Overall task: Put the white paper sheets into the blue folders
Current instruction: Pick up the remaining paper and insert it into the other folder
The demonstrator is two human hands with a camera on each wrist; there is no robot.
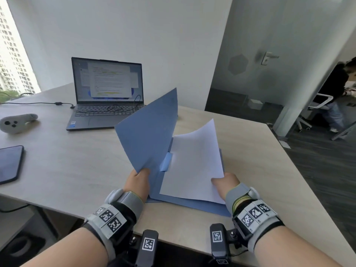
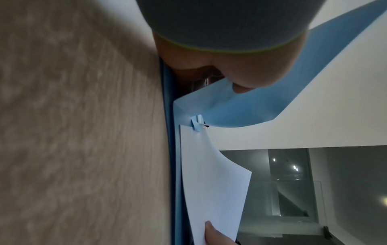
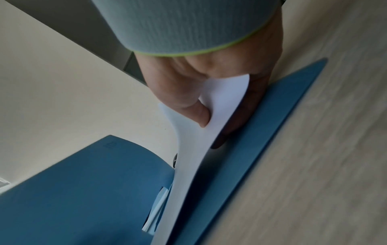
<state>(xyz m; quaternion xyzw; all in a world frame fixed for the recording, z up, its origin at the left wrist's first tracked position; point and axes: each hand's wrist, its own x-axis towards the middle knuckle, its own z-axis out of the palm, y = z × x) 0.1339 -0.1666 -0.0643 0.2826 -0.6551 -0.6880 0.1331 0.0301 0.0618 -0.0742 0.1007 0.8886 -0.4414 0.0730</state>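
Observation:
A blue folder [image 1: 189,206] lies open on the wooden table [image 1: 67,170] near its front edge. My left hand [image 1: 137,183] pinches the near corner of the folder's front cover [image 1: 148,130] and holds it raised. My right hand [image 1: 224,183] pinches the near right corner of a white paper sheet [image 1: 194,164], which curves over the folder's back half. The sheet's left edge sits beside a pale blue clip [image 1: 166,161] at the spine. In the right wrist view the thumb [image 3: 199,114] presses the sheet [image 3: 188,149] with fingers beneath, above the folder [image 3: 261,132]. The left wrist view shows cover [image 2: 240,106], clip [image 2: 196,124] and sheet [image 2: 213,182].
An open laptop [image 1: 107,93] with a cable stands behind the folder. A grey controller [image 1: 17,122] and a dark phone [image 1: 9,163] lie at the left. The table's right edge drops to a dark carpet. A person stands by a chair at far right.

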